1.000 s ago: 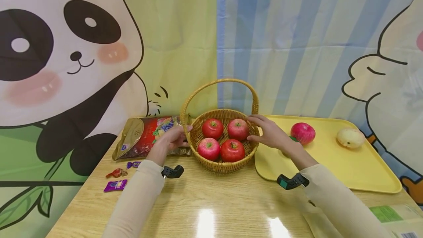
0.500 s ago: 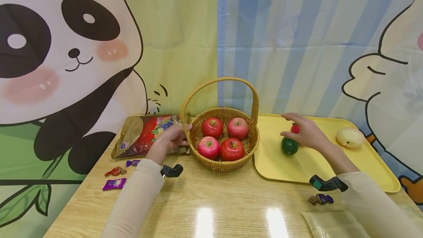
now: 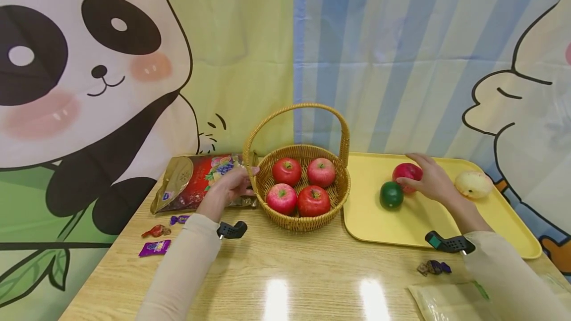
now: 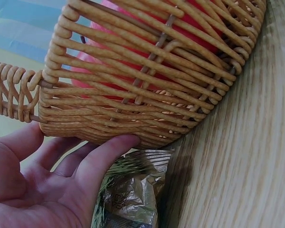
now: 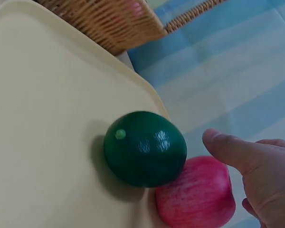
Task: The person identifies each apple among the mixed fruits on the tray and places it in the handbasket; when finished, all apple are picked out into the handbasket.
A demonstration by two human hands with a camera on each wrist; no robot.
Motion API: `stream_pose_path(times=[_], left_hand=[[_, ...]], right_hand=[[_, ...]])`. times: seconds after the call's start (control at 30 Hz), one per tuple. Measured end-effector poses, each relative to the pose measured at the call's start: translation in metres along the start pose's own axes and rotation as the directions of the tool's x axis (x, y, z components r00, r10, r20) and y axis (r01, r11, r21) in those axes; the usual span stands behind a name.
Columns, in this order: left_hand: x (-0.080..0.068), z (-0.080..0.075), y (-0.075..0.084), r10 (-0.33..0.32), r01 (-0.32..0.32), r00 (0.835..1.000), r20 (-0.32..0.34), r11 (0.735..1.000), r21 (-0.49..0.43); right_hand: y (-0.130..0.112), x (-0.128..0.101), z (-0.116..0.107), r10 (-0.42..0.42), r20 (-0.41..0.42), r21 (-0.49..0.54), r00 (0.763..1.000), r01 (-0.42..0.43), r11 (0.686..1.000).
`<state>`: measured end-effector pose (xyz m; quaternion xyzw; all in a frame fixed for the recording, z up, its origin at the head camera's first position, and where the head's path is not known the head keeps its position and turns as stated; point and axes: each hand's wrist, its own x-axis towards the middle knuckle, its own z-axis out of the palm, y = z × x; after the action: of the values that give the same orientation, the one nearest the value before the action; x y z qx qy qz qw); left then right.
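Note:
A wicker basket [image 3: 292, 222] with a tall handle stands on the table, several red apples [image 3: 287, 172] inside it. My left hand [image 3: 229, 189] rests against its left side by the handle's foot; in the left wrist view its fingers [image 4: 109, 151] lie along the outer weave. Over the yellow tray [image 3: 370, 229], my right hand [image 3: 432, 180] is spread around a pinkish-red apple [image 3: 403, 175], thumb on the near side, fingers beyond. The right wrist view has the thumb apart from this apple [image 5: 197, 197]. Touching or close beside it sits a dark green round fruit [image 3: 391, 195].
A pale yellow fruit [image 3: 474, 185] lies at the tray's right. Behind the left hand is a red and gold snack bag [image 3: 196, 185]. Wrapped candies [image 3: 154, 248] lie front left, another candy [image 3: 433, 267] below the tray. A pale packet [image 3: 446, 301] is near the right sleeve.
My right hand has left the basket's right rim and moved right over the tray to the pinkish-red apple. My left hand has stayed at the basket.

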<state>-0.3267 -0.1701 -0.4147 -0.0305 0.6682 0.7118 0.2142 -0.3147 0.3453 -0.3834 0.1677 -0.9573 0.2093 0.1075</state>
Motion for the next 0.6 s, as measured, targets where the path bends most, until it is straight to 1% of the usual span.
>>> stream_pose_path(times=[0.13,0.37,0.6], left_hand=[[-0.003,0.001,0.002,-0.002,0.002,1.000,0.006,1.000,0.003],[-0.012,0.004,0.008,-0.001,0.001,0.999,0.037,1.000,0.007],[-0.014,0.006,0.010,0.002,-0.003,1.000,0.028,1.000,0.020]], right_hand=[[0.011,0.002,0.002,0.038,0.008,0.023,0.999,-0.038,0.999],[0.025,0.001,0.005,0.120,0.097,0.041,0.988,-0.124,0.991],[0.032,-0.005,0.009,0.140,0.152,0.083,0.978,-0.153,0.985]])
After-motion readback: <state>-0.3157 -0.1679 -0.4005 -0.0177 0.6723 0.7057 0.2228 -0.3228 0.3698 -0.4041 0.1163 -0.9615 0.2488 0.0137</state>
